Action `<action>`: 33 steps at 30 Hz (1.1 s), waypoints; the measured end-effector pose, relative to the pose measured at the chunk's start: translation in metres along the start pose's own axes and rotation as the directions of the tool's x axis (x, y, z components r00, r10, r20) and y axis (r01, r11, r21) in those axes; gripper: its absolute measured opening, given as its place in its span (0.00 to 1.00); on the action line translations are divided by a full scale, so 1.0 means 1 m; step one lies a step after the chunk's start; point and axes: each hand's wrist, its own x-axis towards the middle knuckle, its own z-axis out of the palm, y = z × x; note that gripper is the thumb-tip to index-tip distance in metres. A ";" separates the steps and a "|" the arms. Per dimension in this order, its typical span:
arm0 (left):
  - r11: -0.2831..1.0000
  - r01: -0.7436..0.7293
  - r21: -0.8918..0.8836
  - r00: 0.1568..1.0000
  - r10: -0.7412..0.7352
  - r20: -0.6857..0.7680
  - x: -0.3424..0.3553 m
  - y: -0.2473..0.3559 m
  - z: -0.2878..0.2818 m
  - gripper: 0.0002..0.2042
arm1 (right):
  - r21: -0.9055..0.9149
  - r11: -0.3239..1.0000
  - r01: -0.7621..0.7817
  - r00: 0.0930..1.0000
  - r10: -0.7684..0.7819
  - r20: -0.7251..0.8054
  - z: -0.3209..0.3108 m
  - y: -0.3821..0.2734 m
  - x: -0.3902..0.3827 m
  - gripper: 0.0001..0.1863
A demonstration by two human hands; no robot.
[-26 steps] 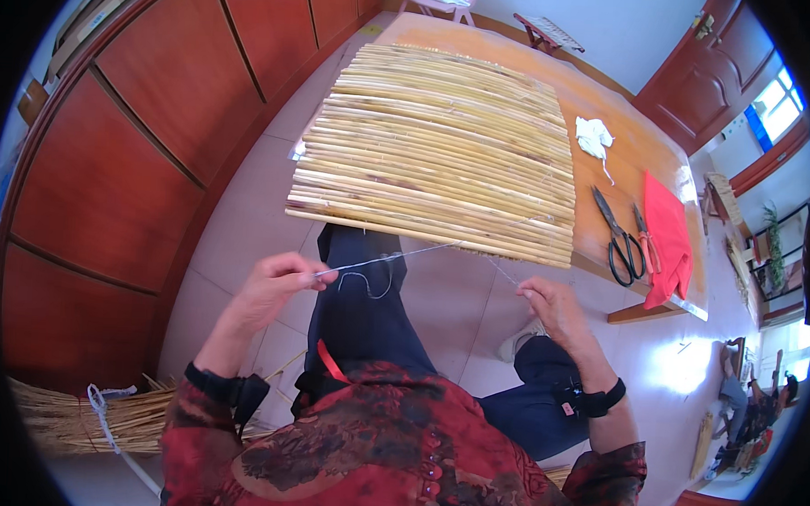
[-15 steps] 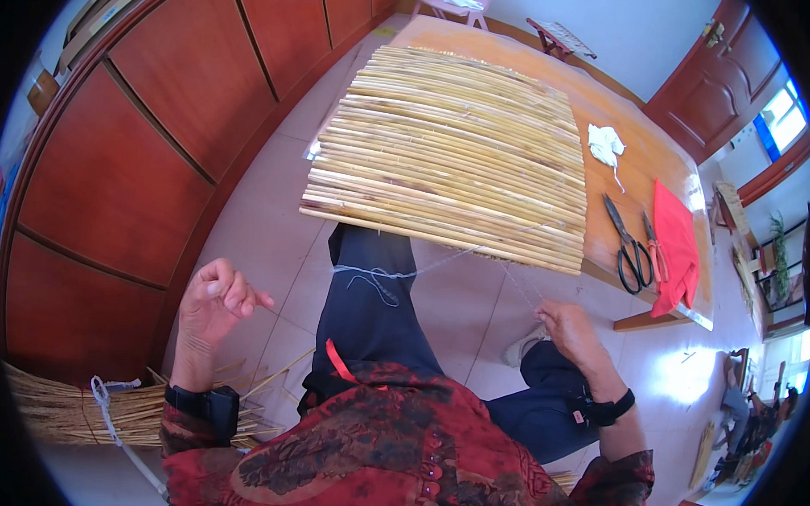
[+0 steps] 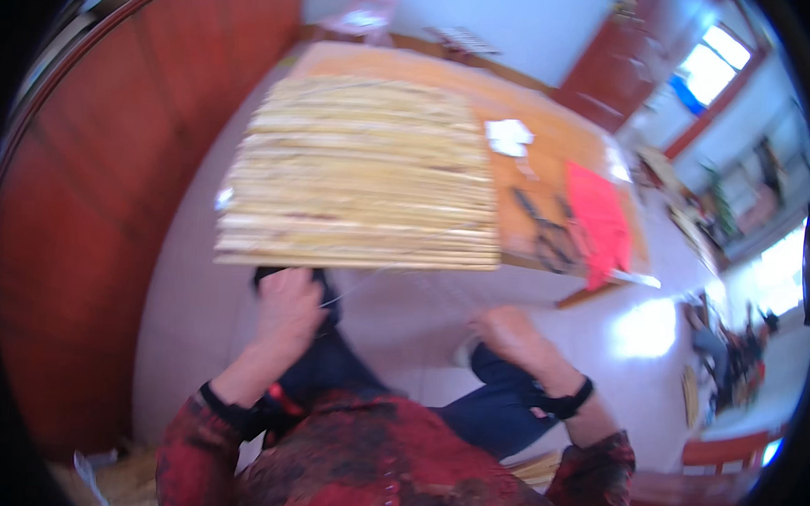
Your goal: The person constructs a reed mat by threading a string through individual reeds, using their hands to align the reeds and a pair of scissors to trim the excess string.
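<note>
A mat of pale yellow reed stalks point(image 3: 363, 176) laid side by side covers the left part of a wooden table, its near edge jutting past the tabletop. Just below that edge my left hand point(image 3: 289, 311) is closed, and a thin pale string point(image 3: 355, 289) runs from the mat's edge to its fingers. Farther right, lower than the mat's near corner, my right hand point(image 3: 514, 335) keeps its fingers pinched together; blur hides the string that showed at them half a second ago. Motion smears the whole picture, so finger details are unclear.
On the orange wooden table point(image 3: 514, 208), right of the mat, lie black-handled scissors point(image 3: 548, 240), a red cloth point(image 3: 598, 220) and a crumpled white cloth point(image 3: 509, 136). Red-brown cabinets point(image 3: 93, 242) line the left side. Loose stalks point(image 3: 129, 484) lie at lower left. A person point(image 3: 714, 349) sits far right.
My left hand has moved right and up, from open air to the string below the mat, and has closed. The view has turned, so the mat and table appear farther left.
</note>
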 end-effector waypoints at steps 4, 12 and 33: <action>0.976 -0.214 -0.039 0.967 0.206 -0.148 -0.008 -0.025 0.011 0.03 | 0.023 1.000 0.018 0.996 -0.016 -0.083 -0.008 -0.008 -0.009 0.08; -0.014 0.445 -0.895 0.894 -0.044 0.445 -0.048 -0.040 -0.044 0.06 | 0.192 0.980 0.061 0.965 -0.008 -0.263 -0.018 -0.002 -0.037 0.06; 0.280 0.834 -0.476 0.552 -0.399 0.732 -0.142 -0.170 -0.042 0.05 | -0.007 0.980 -0.201 0.966 0.197 -0.170 -0.060 -0.007 -0.119 0.05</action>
